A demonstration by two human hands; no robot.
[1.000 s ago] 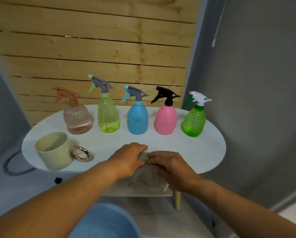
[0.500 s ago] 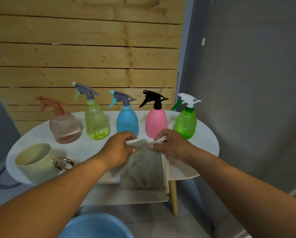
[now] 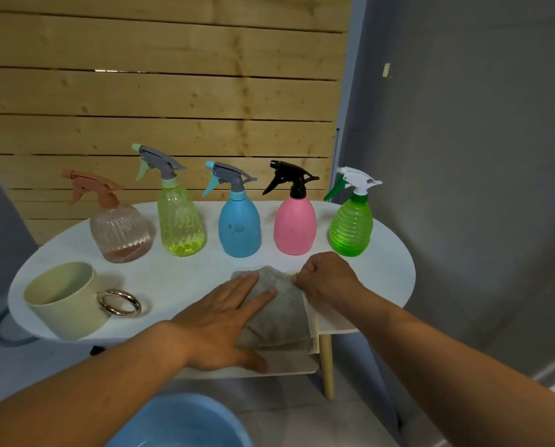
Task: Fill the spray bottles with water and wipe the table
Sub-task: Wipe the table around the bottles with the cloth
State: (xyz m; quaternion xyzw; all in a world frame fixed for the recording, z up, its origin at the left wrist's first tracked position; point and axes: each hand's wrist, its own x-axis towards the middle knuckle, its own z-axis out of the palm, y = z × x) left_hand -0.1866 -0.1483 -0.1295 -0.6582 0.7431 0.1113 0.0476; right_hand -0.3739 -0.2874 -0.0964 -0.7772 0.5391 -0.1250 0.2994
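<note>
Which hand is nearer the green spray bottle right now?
Right. The right hand grips the cloth just in front of the green spray bottle; the left hand presses flat on the cloth, farther left.

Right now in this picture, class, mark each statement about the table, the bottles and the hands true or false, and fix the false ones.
1. Five spray bottles stand on the table. True.
2. The pink bottle has a white sprayer. False: its sprayer is black.
3. The left hand lies flat on the cloth. True.
4. The mug stands beside the green bottle. False: it stands at the opposite end.
5. The right hand pinches the cloth's edge. True.
</note>
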